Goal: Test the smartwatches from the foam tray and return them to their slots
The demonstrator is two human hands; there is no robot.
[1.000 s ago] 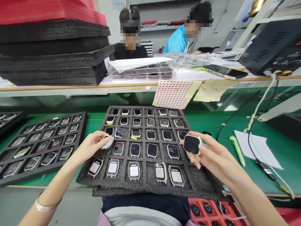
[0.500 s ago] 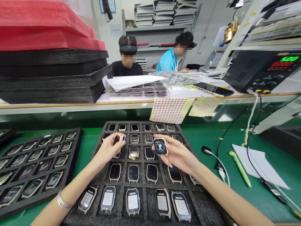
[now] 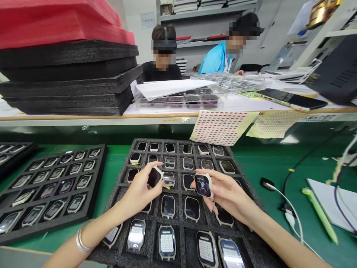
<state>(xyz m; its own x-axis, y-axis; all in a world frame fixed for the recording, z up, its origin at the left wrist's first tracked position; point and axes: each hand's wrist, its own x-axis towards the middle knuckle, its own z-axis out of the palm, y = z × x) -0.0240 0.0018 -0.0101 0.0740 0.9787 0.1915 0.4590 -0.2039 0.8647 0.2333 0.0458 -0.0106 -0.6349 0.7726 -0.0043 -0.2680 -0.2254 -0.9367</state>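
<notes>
My left hand is closed on a smartwatch body with a dark screen and a pale frame, tilted above the tray. In my right hand is another smartwatch, strapless, its screen lit with a watch face. Both hands are over a black foam tray divided into compartments, most with a strapless watch in them. Along its front row lie watches with pale, label-like screens, such as a watch near the middle. My forearms and hands hide some compartments.
A second foam tray of watches lies on the left. Black foam trays are stacked on the shelf under red sheets. Right are a charging cable, a green pen and white paper. Sticker sheets hang ahead. Two people sit behind.
My left hand has come up from the tray's left side towards the middle with the dark watch. The watch in my right hand has turned slightly. The whole view has shifted.
</notes>
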